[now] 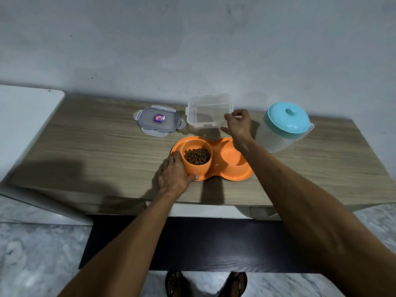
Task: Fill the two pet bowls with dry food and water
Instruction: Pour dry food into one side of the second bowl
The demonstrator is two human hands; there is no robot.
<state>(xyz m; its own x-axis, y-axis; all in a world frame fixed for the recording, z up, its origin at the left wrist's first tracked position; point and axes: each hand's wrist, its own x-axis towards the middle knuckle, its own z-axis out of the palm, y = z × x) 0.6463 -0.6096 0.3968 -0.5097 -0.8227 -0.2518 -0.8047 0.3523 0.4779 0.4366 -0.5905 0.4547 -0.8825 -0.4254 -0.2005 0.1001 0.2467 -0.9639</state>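
Near the middle of the worktop (85, 146) sits an orange double feeder (235, 176). Its left bowl (198, 167) is heaped with brown kibble (197, 156), and its right bowl (230, 157) looks dry. The left hand (173, 176) wraps that left bowl, thumb along its near side. The right hand (239, 124) has its fingers curled narrow on the near right corner of the clear container (205, 112), which appears emptied.

Food seems done, so water is what remains. The container should be set down flat at the far side, well clear of the feeder. The jug (276, 138) with the teal cap (288, 117) stands at far right. It should be tipped slowly over the right bowl while the left hand steadies the feeder, so that no splash wets the kibble.

Left of the container lies its grey lid (158, 121), bearing a small blue and red sticker (159, 118). Its writing is too small to read.
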